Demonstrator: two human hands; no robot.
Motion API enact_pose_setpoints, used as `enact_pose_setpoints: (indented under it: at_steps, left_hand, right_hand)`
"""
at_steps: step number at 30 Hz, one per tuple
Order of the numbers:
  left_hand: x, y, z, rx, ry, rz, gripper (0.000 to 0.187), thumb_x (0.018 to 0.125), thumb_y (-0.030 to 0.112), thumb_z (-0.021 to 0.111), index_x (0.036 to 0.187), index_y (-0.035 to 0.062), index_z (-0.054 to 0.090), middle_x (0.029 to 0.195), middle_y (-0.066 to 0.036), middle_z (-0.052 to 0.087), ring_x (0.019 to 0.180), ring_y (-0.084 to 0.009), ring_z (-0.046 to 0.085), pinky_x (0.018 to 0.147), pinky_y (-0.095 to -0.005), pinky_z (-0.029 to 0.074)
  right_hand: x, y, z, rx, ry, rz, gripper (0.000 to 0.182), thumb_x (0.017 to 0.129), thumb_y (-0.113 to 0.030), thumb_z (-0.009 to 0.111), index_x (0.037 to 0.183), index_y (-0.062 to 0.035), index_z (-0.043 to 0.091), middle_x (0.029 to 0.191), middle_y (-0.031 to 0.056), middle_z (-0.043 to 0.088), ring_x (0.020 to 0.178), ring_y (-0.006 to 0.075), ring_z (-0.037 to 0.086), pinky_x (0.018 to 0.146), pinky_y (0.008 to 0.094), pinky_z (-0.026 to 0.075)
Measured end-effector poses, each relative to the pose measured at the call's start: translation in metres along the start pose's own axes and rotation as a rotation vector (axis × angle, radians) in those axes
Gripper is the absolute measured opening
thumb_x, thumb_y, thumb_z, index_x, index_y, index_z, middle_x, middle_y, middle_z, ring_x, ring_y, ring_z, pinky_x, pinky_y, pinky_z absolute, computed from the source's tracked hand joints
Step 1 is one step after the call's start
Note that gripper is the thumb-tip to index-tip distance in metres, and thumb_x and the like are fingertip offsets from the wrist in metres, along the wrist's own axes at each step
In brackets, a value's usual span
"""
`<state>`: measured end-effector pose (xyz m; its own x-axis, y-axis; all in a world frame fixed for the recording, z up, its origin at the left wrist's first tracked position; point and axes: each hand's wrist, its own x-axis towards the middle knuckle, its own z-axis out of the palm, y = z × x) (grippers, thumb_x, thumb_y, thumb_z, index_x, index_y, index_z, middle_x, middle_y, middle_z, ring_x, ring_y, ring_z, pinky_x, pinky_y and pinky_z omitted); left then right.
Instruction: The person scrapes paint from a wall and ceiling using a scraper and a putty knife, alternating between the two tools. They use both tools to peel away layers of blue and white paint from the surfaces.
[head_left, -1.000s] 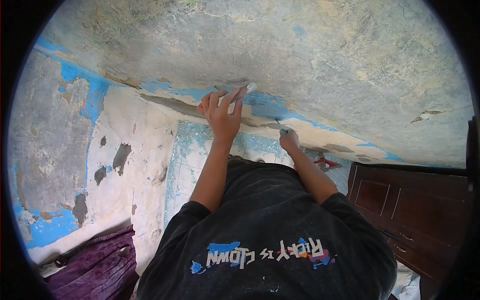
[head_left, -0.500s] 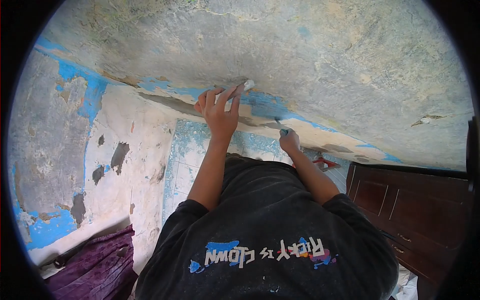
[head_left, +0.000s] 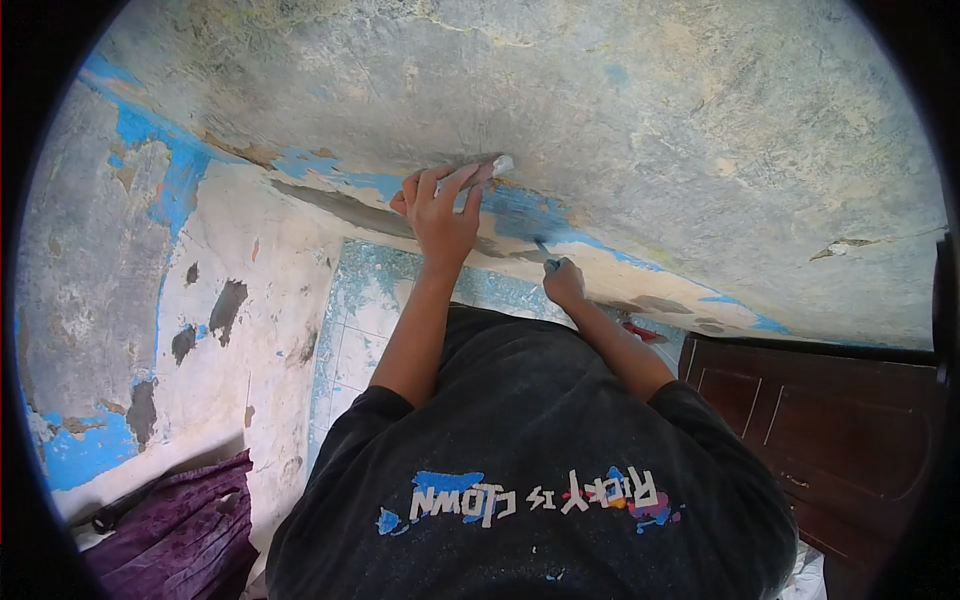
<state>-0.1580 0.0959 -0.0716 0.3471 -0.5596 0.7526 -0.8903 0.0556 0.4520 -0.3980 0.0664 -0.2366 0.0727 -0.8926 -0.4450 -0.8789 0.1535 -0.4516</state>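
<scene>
My left hand [head_left: 440, 222] is raised against the wall [head_left: 640, 120], its fingers bent round a flat greyish piece with a white lump [head_left: 502, 165] at its far end; what exactly it is I cannot tell. Lower and to the right, my right hand [head_left: 565, 283] is closed on a scraper [head_left: 541, 246] with a blue-green handle. Its thin blade points up at the lower wall, by a strip of blue paint [head_left: 530, 212]. Bare grey plaster lies above that strip, and off-white wall with dark grey patches below it.
A dark wooden cabinet [head_left: 830, 400] stands at the right. Behind my right forearm, a red object [head_left: 642, 332] lies on the paint-spattered tiled floor [head_left: 350, 340]. Purple cloth [head_left: 180, 530] hangs at lower left, beside a patched side wall [head_left: 230, 390].
My right hand and the scraper have shifted slightly left. The left hand stays near the same spot on the wall, still gripping its piece. The whole view has tilted a little.
</scene>
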Motion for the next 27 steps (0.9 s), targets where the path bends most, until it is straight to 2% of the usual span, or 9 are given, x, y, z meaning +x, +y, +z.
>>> enact_pose_setpoints:
  at_steps: [5, 8, 18, 21, 24, 27]
  left_hand:
    - [0.012, -0.011, 0.001, -0.043, -0.047, 0.064, 0.031, 0.072, 0.018, 0.083, 0.102, 0.022, 0.075, 0.1, 0.001, 0.065, 0.104, -0.0249, 0.054, 0.092, -0.045, 0.028]
    - [0.016, -0.013, -0.001, -0.029, -0.06, 0.087, 0.034, 0.07, 0.016, 0.083, 0.103, 0.0216, 0.074, 0.101, 0.001, 0.065, 0.106, -0.0246, 0.055, 0.093, -0.0432, 0.032]
    - [0.036, -0.051, -0.003, -0.116, -0.195, 0.258, 0.03, 0.073, 0.017, 0.081, 0.102, 0.02, 0.074, 0.101, 0.0, 0.066, 0.1, -0.024, 0.055, 0.092, -0.0409, 0.032]
    - [0.046, -0.068, -0.01, -0.141, -0.225, 0.311, 0.03, 0.074, 0.017, 0.081, 0.103, 0.0184, 0.075, 0.1, -0.001, 0.066, 0.099, -0.0241, 0.054, 0.091, -0.0403, 0.032]
    - [0.061, -0.082, -0.016, -0.143, -0.241, 0.335, 0.029, 0.073, 0.017, 0.081, 0.101, 0.0175, 0.075, 0.099, -0.002, 0.066, 0.098, -0.0246, 0.054, 0.091, -0.04, 0.032]
    - [0.068, -0.092, -0.021, -0.172, -0.277, 0.356, 0.028, 0.073, 0.017, 0.081, 0.1, 0.0173, 0.075, 0.098, -0.002, 0.066, 0.099, -0.025, 0.054, 0.093, -0.0405, 0.032]
  right_hand:
    - [0.008, -0.012, 0.004, -0.056, -0.04, -0.027, 0.046, 0.095, -0.035, 0.057, 0.116, 0.0058, 0.061, 0.113, 0.0309, 0.065, 0.108, 0.0457, 0.063, 0.093, 0.0526, 0.049]
    - [0.01, -0.014, 0.002, -0.065, -0.051, -0.007, 0.046, 0.096, -0.035, 0.056, 0.115, 0.0061, 0.061, 0.114, 0.0302, 0.066, 0.111, 0.0453, 0.063, 0.093, 0.0521, 0.05]
    - [0.002, -0.061, 0.013, -0.047, -0.028, 0.244, 0.036, 0.095, -0.03, 0.057, 0.12, -0.0041, 0.062, 0.122, 0.0198, 0.066, 0.113, 0.0365, 0.065, 0.092, 0.0471, 0.054]
    - [-0.005, -0.067, 0.018, -0.004, 0.034, 0.282, 0.035, 0.095, -0.029, 0.057, 0.119, -0.0047, 0.063, 0.118, 0.0203, 0.068, 0.111, 0.0365, 0.066, 0.091, 0.0472, 0.054]
    - [-0.014, -0.07, 0.024, 0.02, 0.111, 0.278, 0.039, 0.096, -0.036, 0.058, 0.117, -0.0044, 0.063, 0.114, 0.0199, 0.069, 0.11, 0.037, 0.066, 0.09, 0.0494, 0.053]
    - [-0.023, -0.079, 0.033, 0.027, 0.158, 0.319, 0.036, 0.097, -0.035, 0.057, 0.115, -0.0046, 0.063, 0.112, 0.0196, 0.069, 0.107, 0.0374, 0.067, 0.088, 0.0496, 0.054]
